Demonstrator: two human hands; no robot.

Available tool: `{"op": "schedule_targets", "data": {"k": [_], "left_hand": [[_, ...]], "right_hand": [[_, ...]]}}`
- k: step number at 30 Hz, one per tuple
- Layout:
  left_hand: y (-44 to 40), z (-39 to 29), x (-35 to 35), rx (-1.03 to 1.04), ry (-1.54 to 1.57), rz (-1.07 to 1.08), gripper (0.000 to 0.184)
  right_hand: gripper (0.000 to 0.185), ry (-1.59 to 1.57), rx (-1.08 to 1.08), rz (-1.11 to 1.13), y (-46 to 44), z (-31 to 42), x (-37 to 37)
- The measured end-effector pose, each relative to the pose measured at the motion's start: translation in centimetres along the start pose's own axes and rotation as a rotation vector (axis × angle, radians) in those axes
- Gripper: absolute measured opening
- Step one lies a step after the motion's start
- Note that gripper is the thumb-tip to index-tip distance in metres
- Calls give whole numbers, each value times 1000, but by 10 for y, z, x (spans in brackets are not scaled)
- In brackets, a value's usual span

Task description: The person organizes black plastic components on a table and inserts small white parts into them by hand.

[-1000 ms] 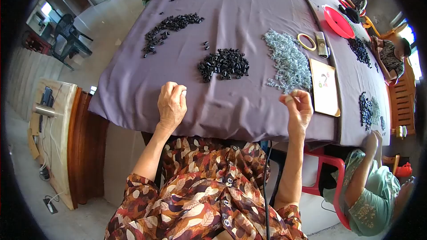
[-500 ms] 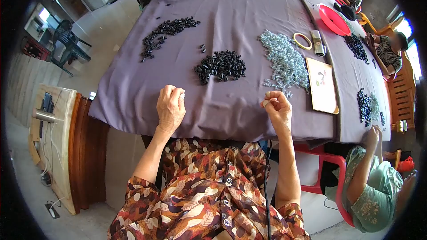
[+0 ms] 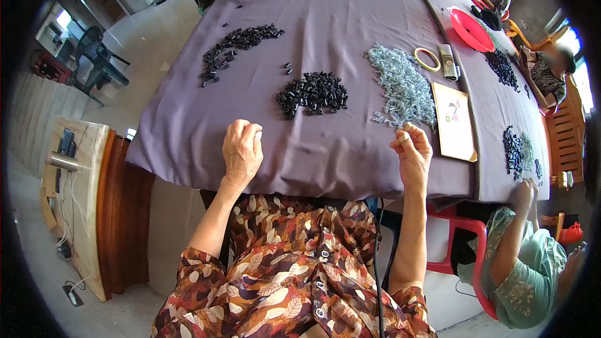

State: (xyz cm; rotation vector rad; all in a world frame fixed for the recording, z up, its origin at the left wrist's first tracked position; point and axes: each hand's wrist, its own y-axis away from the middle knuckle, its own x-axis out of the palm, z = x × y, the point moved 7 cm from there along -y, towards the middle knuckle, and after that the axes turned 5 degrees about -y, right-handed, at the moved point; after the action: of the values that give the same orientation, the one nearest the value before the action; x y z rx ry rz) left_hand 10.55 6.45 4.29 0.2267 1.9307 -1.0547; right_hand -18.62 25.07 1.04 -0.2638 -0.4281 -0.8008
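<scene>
My left hand (image 3: 242, 153) is closed, held over the near edge of the purple-grey cloth (image 3: 300, 169). Whatever its fingers grip is hidden. My right hand (image 3: 414, 155) is pinched at the lower end of a heap of small clear plastic pieces (image 3: 402, 84); anything between its fingertips is too small to name. Between and beyond my hands lies a pile of small black tubular pieces (image 3: 312, 95). A looser arc of black pieces (image 3: 241, 44) spreads farther off to the left, with a few strays near it.
Right of the clear heap are a roll of tape (image 3: 427, 59), a dark cylindrical item (image 3: 448, 62) and a cardboard sheet (image 3: 454, 122). A red tray (image 3: 471, 30) sits farther right. People work along the right side and far end. A wooden cabinet (image 3: 125, 213) stands at left.
My right hand has moved right, to the lower end of the clear heap, with its fingers drawn together. My left hand stays closed in nearly the same place.
</scene>
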Motion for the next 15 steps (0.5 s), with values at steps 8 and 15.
{"op": "schedule_targets", "data": {"k": [8, 15], "left_hand": [[2, 2, 3, -27, 5, 10, 8], [1, 0, 0, -59, 35, 2, 14]], "right_hand": [[9, -50, 79, -16, 1, -11, 5], [15, -57, 104, -20, 4, -16, 3]]}}
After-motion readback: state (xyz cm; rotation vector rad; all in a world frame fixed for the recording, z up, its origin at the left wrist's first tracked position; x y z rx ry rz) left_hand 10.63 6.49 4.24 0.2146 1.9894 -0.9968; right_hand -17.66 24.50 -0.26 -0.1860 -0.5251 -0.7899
